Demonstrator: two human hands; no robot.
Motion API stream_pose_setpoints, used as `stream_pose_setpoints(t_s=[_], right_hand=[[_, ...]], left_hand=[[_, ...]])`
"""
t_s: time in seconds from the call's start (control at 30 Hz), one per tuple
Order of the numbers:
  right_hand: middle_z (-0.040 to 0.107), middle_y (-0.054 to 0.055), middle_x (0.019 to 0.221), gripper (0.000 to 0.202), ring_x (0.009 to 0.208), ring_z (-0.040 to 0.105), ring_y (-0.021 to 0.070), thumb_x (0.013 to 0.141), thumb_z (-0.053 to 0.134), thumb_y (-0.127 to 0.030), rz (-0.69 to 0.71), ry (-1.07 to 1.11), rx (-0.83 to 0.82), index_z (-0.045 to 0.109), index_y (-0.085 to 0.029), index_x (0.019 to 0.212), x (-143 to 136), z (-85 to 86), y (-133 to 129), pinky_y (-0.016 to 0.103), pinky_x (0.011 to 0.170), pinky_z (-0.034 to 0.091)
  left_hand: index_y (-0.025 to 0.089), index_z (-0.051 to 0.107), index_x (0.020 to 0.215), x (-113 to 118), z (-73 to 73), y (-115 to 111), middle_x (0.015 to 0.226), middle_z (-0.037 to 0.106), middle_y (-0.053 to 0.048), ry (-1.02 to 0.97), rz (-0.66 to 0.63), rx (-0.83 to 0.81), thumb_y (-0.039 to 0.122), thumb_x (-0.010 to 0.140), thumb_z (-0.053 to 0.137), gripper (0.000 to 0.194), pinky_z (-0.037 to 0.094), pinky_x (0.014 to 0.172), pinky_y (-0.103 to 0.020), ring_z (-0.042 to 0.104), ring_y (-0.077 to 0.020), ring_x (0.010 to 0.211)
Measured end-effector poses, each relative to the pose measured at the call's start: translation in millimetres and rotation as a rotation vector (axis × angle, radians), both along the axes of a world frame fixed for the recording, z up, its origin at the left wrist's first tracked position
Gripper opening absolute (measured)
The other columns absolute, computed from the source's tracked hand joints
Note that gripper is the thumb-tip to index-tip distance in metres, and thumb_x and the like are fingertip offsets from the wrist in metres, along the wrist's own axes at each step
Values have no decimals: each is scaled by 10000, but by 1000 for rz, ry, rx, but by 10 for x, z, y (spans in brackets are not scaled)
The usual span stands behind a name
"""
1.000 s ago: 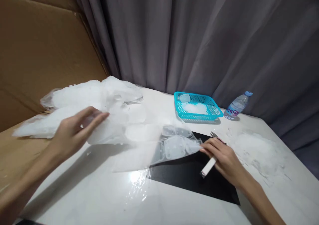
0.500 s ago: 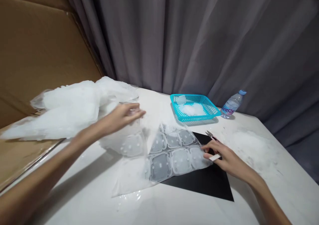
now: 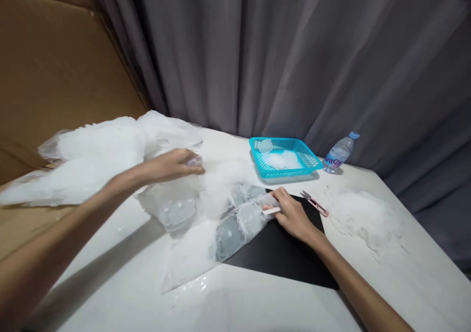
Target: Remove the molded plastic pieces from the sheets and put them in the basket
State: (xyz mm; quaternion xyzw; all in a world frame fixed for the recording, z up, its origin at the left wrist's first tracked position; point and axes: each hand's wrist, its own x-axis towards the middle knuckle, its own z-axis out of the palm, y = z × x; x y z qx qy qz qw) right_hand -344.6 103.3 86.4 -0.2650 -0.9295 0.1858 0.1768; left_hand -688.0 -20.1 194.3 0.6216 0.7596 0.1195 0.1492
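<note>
My left hand (image 3: pixel 180 166) is closed on the top of a lifted, translucent plastic sheet (image 3: pixel 178 212) moulded with rounded-square shapes. My right hand (image 3: pixel 289 212) grips the right edge of similar moulded sheeting (image 3: pixel 231 236), which bends up over a black mat (image 3: pixel 279 258). Whether both parts belong to one sheet I cannot tell. A small flat white strip (image 3: pixel 271 211) sticks out from the right fingers. Pink-handled thread snips (image 3: pixel 319 207) lie beside the mat, to the right of that hand.
More translucent sheeting (image 3: pixel 99 160) is piled at the left against a cardboard box (image 3: pixel 55 67). A turquoise basket (image 3: pixel 289 172) with cut white pieces stands at the back, beside a water bottle (image 3: pixel 339 154). Plastic scraps (image 3: pixel 368 214) are heaped at the right. A grey curtain (image 3: pixel 275 52) hangs behind.
My right hand has moved left and slightly up, bringing the sheet's right edge with it and baring more of the mat. My left hand has shifted slightly left.
</note>
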Motion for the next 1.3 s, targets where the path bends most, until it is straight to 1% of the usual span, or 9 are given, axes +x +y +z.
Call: stream_pose_setpoints(t_s=[0.3, 0.4, 0.6, 0.8, 0.93, 1.03, 1.1, 1.2, 1.3], right_hand=[[566, 203, 1268, 271, 1174, 547, 342, 1043, 555, -328, -78, 22, 186, 566, -149, 1245, -1414, 318, 29, 440, 895, 527], [528, 235, 1314, 356, 1189, 495, 379, 1028, 572, -342, -181, 67, 273, 550, -138, 1320, -1218, 378, 107, 487, 885, 530], [524, 163, 1152, 241, 1068, 551, 335, 978, 587, -245, -289, 113, 221, 668, -172, 1193, -438, 124, 468, 430, 818, 526], [506, 125, 1122, 259, 913, 603, 244, 1017, 496, -252, -210, 244, 104, 713, -163, 1128, -761, 55, 648, 394, 839, 526], [544, 138, 1188, 392, 1024, 618, 252, 1073, 423, -419, -167, 402, 19, 675, -163, 1229, -893, 244, 431, 427, 941, 525], [638, 125, 1183, 544, 1099, 631, 234, 1096, 293, -555, -22, 535, -183, 652, -182, 1265, -776, 534, 38, 380, 964, 523], [681, 102, 1171, 586, 1057, 652, 224, 1061, 342, -643, 64, 581, -409, 605, -201, 1342, -643, 730, -239, 372, 973, 516], [706, 89, 1187, 591, 1140, 651, 252, 1038, 389, -671, 53, 550, -573, 580, -221, 1370, -399, 862, -498, 377, 1005, 501], [732, 86, 1177, 514, 1080, 677, 265, 1009, 513, -626, -77, 457, -598, 588, -232, 1331, -129, 713, -483, 380, 964, 512]], left_hand=[[121, 656, 1233, -40, 723, -156, 1053, 706, -110, 445, 423, 246, 557, 977, 552, 516, 487, 879, -405, 643, -295, 979], [48, 591, 1254, -61, 808, -176, 1046, 676, -147, 468, 488, 179, 632, 987, 510, 647, 513, 860, -430, 648, -322, 994], [80, 734, 906, 283, 994, -336, 628, 457, 34, 67, 433, 354, 675, 921, 518, 633, 498, 790, -323, 642, -162, 715], [62, 751, 979, 783, 1198, -336, 740, 521, 36, -33, 339, 716, 605, 938, 393, 651, 366, 749, -315, 724, -305, 961], [110, 769, 1006, 795, 1277, -238, 761, 581, 26, 45, 208, 1029, 563, 1023, 438, 561, 339, 665, -234, 660, -132, 780], [161, 786, 951, 901, 1232, -87, 651, 485, 39, -40, 80, 1130, 439, 1065, 515, 405, 274, 571, -262, 417, -68, 577], [180, 782, 948, 1062, 1094, 71, 614, 428, 51, -145, 4, 967, 369, 1074, 516, 350, 269, 556, -270, 351, -82, 550], [144, 742, 929, 1356, 713, 344, 797, 660, 5, -355, -135, 737, 297, 1044, 547, 274, 408, 639, -247, 547, -110, 698], [185, 681, 1162, 1522, 233, 538, 970, 708, -28, -703, -310, 409, 489, 1040, 516, 366, 528, 677, -262, 657, -165, 836]])
